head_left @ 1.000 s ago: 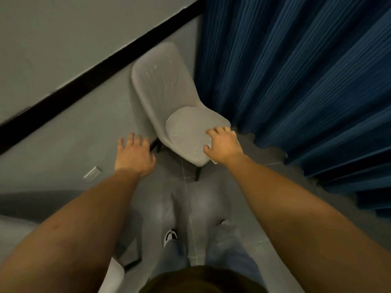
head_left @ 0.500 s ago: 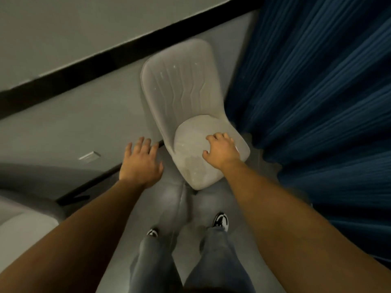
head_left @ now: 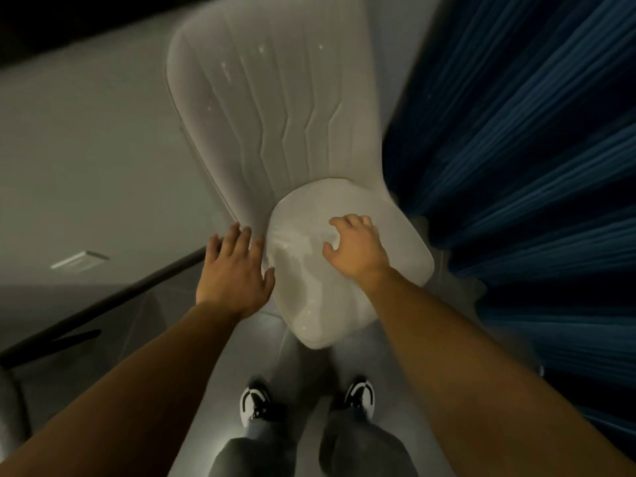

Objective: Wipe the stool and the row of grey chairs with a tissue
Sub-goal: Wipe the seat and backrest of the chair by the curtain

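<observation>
Grey chair (head_left: 275,108): pale grey padded upholstery, tall backrest with stitched vertical zigzag channels, small white specks on it. Stands upright on the floor, backrest away from the camera, right edge just beside the blue curtain folds. Rounded seat cushion (head_left: 344,297) in front of the backrest, lighter grey, a few pale specks and a faint smeared patch on its left half. Legs not visible. Tissue: cannot tell, hidden if under the hand on the seat. A sliver of another grey upholstered seat (head_left: 10,407) at far left edge, too cropped to describe. Stool not seen.
</observation>
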Action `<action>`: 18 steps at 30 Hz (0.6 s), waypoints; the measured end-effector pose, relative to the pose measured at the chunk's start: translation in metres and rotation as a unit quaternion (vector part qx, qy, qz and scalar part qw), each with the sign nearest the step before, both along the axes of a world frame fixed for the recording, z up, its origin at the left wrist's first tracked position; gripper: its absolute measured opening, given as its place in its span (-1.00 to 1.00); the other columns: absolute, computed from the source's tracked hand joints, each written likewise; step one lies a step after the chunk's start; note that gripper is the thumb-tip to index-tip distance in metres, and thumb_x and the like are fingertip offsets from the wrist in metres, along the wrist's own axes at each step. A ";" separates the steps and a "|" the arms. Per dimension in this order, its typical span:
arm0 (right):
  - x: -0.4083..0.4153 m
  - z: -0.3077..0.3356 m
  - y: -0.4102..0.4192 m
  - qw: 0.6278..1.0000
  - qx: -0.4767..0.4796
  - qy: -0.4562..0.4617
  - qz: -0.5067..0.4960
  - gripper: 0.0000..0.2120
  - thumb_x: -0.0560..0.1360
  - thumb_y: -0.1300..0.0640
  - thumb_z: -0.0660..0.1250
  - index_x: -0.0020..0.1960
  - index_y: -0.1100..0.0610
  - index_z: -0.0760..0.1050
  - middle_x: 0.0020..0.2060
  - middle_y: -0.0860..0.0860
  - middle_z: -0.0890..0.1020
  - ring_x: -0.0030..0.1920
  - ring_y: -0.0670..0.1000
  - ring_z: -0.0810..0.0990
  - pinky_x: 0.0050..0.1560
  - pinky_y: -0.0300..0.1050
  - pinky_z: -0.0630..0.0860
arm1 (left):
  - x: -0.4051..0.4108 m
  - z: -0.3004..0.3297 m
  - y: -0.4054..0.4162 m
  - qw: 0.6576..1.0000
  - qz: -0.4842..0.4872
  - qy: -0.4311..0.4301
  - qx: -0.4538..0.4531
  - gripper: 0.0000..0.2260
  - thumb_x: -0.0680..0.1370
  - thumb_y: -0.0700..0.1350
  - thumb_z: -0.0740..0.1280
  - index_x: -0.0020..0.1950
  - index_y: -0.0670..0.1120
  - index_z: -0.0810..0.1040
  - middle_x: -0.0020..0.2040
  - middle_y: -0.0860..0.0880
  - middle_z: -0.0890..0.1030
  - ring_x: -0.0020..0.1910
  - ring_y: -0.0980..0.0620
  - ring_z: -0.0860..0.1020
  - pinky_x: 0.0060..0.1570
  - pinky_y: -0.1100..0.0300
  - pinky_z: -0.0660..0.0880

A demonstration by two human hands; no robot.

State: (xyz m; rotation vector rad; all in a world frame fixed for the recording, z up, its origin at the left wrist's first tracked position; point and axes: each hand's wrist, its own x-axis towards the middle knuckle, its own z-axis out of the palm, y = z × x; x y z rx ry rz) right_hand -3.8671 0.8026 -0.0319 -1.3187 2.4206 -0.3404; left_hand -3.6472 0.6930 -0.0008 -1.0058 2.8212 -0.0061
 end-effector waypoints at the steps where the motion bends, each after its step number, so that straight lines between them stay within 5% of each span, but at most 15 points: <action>1: -0.008 -0.020 -0.005 1.000 -0.005 -0.005 -0.013 -0.50 0.52 -0.10 0.27 0.42 0.05 0.41 0.28 0.09 0.51 0.25 0.14 0.38 0.27 0.04 0.36 | -0.003 -0.021 -0.003 1.000 -0.005 -0.005 -0.004 -0.38 0.56 0.26 -0.05 0.50 -0.08 0.25 0.50 -0.17 0.28 0.52 -0.18 0.08 0.45 -0.19 -0.01; 10: -0.054 -0.180 -0.042 0.997 -0.037 0.045 -0.048 -0.51 0.51 -0.13 0.26 0.39 0.03 0.44 0.27 0.07 0.53 0.25 0.16 0.39 0.25 0.03 0.29 | -0.007 -0.183 -0.036 0.995 0.044 0.059 -0.071 -0.31 0.58 0.32 0.00 0.58 -0.06 0.02 0.58 -0.19 -0.08 0.54 -0.18 -0.19 0.46 -0.19 -0.15; 18: -0.075 -0.233 -0.065 0.991 -0.073 0.112 -0.030 -0.47 0.52 -0.20 0.20 0.41 0.02 0.38 0.32 0.07 0.45 0.33 0.14 0.33 0.30 0.14 0.23 | -0.021 -0.253 -0.053 0.929 0.320 0.184 -0.004 -0.13 0.50 0.45 0.03 0.58 -0.08 -0.17 0.57 -0.23 -0.10 0.54 -0.20 -0.15 0.46 -0.17 -0.14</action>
